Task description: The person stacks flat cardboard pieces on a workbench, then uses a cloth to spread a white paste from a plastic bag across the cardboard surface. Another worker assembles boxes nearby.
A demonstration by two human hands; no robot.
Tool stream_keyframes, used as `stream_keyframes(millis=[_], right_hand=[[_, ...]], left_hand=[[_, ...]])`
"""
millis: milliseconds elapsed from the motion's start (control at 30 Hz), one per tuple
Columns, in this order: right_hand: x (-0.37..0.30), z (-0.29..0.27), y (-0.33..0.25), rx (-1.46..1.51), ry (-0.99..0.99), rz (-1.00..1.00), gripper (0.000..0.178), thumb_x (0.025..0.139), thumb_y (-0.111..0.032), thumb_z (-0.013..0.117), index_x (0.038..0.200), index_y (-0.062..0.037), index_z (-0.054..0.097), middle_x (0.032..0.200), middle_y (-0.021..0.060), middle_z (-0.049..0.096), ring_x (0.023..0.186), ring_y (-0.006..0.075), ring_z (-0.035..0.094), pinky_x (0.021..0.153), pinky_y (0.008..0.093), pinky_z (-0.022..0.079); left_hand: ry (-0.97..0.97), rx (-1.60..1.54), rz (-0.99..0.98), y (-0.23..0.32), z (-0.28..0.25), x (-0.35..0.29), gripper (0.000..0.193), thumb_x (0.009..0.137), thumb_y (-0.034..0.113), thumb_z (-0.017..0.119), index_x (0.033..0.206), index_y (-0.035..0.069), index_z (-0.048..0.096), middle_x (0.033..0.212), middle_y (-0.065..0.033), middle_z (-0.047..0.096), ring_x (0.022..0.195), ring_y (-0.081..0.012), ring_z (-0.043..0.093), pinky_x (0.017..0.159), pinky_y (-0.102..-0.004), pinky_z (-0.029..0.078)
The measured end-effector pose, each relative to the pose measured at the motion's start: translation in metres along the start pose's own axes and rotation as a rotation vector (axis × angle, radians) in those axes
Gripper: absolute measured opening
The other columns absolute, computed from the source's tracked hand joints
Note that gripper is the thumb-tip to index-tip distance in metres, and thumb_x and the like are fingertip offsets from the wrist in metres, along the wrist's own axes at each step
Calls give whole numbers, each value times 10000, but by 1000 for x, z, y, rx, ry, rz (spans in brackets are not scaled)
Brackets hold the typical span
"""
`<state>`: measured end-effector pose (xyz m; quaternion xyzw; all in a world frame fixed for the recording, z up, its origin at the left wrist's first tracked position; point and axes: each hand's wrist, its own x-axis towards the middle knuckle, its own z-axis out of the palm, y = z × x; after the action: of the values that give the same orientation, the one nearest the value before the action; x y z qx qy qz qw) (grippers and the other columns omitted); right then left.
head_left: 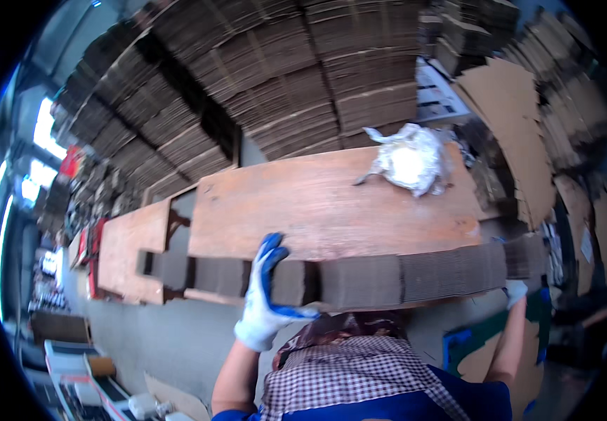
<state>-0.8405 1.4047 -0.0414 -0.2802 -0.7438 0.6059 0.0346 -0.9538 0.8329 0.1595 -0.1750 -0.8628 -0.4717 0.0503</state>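
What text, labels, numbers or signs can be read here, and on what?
None readable.
White panel with dark marks, upper right: too blurred.
Pale slip, far right: too small.
Red item, far left: too blurred to tell if it bears text.
Row of cardboard pieces by the hands: no print visible.
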Motion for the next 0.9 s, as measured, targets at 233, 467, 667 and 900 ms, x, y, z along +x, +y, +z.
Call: stream_keyframes(millis=[233,467,667,900], right_hand=[[-10,8,3,114,92,-49,311,867,-84,656,1169,-15,623,1029,26,654,887,129,569,803,307,488],[-41,3,7,197,189,-107,394,873,-46,641,1261,-8,584,1112,-1,638,950,114,566,843,283,480],[-44,-35,-37,205,7,21,350,945,-182,680,1238,-6,604,1072,13,652,939,115,566,848,279,483],[52,-56,14,189,-56,401,499,969,-387,671,1281,1,628,1157,94,689,1013,162,608,899,308,495]], left_hand=[[143,-159,-46,-11,14,-9,1193,448,616,959,1328,-35,485,1234,-167,619,1150,-293,612,1046,-444,458],[-6,-120,-182,4,-15,55,836,642,342,902,1302,-15,533,1226,-102,597,1152,-220,573,1053,-373,442],[-183,-418,-543,26,14,122,481,781,3,764,1215,57,563,1020,-2,628,835,-71,587,727,-215,490],[-362,-253,-851,-111,216,204,509,833,319,844,1196,48,610,941,-3,657,812,-88,575,735,-277,492]])
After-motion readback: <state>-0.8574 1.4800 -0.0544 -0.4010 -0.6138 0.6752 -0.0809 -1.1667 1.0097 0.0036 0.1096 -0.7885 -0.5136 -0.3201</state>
